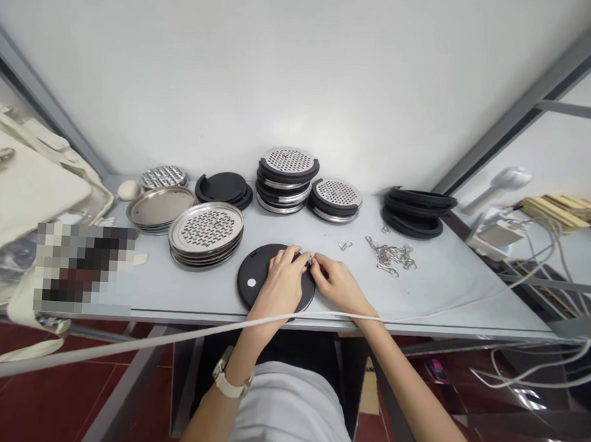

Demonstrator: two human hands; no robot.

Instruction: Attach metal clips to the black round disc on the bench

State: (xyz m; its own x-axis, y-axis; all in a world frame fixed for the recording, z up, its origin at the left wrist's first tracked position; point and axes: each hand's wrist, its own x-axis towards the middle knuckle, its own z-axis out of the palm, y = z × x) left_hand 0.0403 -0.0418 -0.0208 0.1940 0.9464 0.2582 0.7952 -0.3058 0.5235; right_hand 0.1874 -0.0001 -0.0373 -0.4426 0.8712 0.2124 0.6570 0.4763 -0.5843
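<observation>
Black and flat, the round disc (262,279) lies at the near edge of the desk (452,284), right in front of you. Your left hand (281,283) is spread over its right half, pressing it down. Your right hand (336,283) comes in at the disc's right rim, fingertips pinched together on something small and silvery; too tiny to tell what, though it could be one of the metal clips (391,253) scattered just to the right. That disc looks stiff and light, likely rubbery rather than slick, so the rim is your best hold. Further back sit the perforated steel trays (206,232) on the left and stacked assembled discs (287,177) in the middle.
</observation>
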